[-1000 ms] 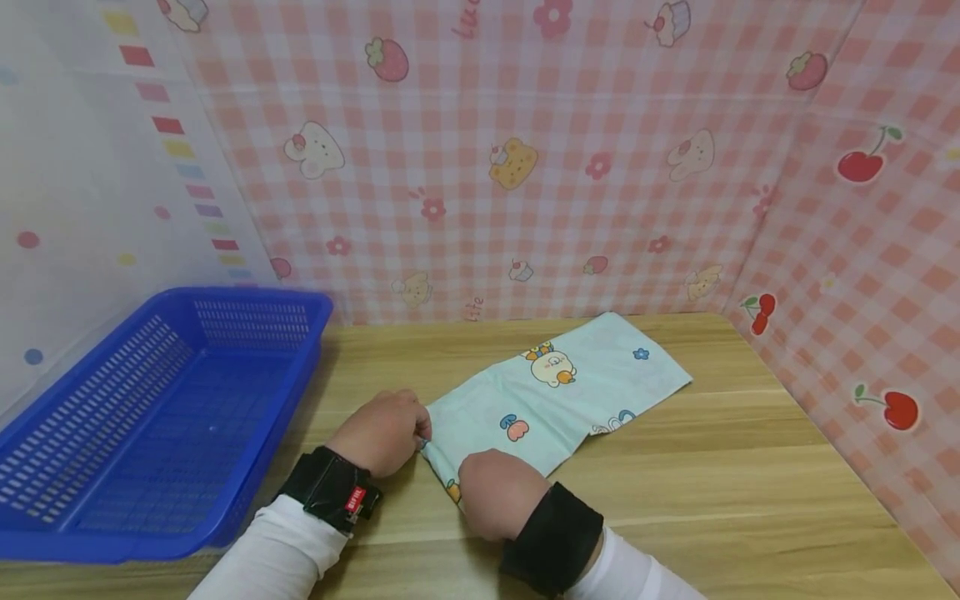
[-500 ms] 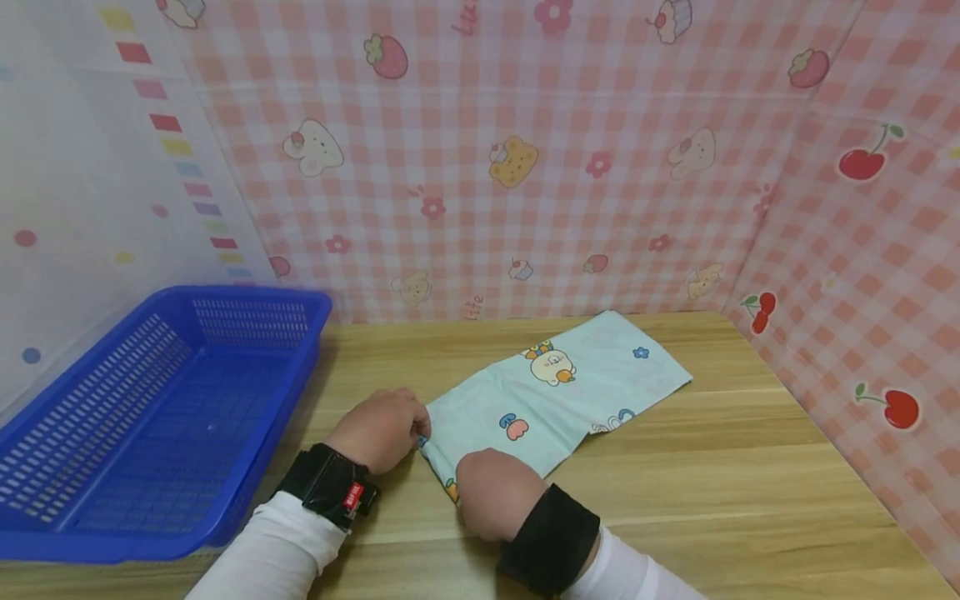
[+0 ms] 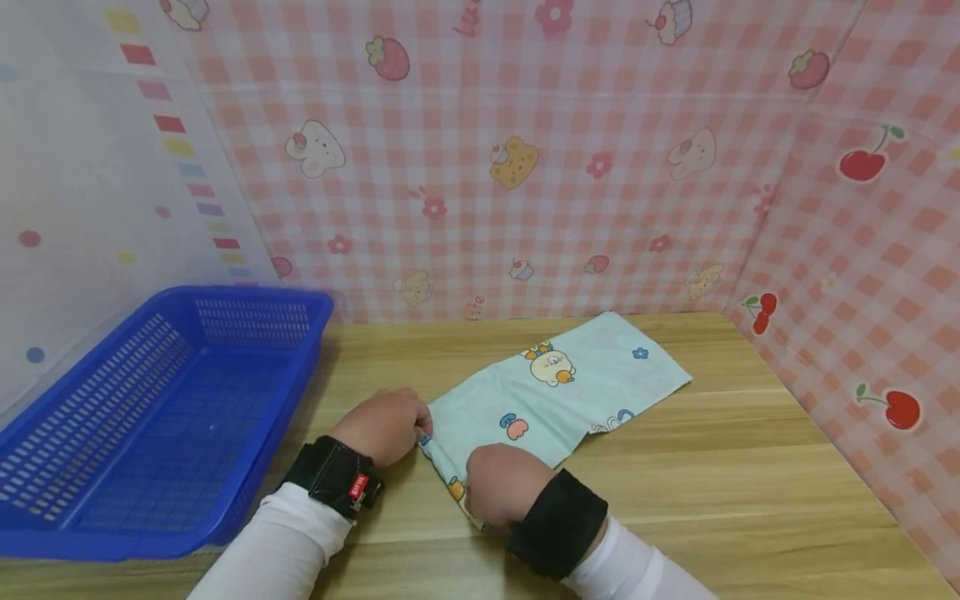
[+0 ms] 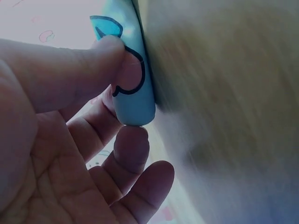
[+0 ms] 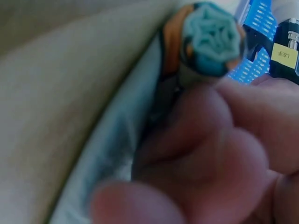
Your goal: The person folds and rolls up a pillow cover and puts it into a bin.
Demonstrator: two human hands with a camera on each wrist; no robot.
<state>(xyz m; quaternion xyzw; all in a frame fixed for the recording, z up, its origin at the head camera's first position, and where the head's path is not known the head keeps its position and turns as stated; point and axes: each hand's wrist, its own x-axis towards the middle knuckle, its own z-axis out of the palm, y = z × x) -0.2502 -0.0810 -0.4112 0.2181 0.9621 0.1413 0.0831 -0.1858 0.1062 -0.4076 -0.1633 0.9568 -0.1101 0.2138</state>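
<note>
Cloth (image 3: 557, 402) lengthwise toward far right

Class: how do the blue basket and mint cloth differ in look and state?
The basket is plain blue; the cloth is mint with printed pictures. The basket has raised walls; the cloth lies mostly flat, one end rolled. Left hand and right hand hold the cloth; neither touches the basket. Both rest on the table.

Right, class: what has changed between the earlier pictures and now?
The right hand has shifted slightly right and forward, so more of the rolled edge of the cloth shows beside it. Nothing was visibly let go. The left hand still pinches the rolled edge; the blue basket stayed put.
</note>
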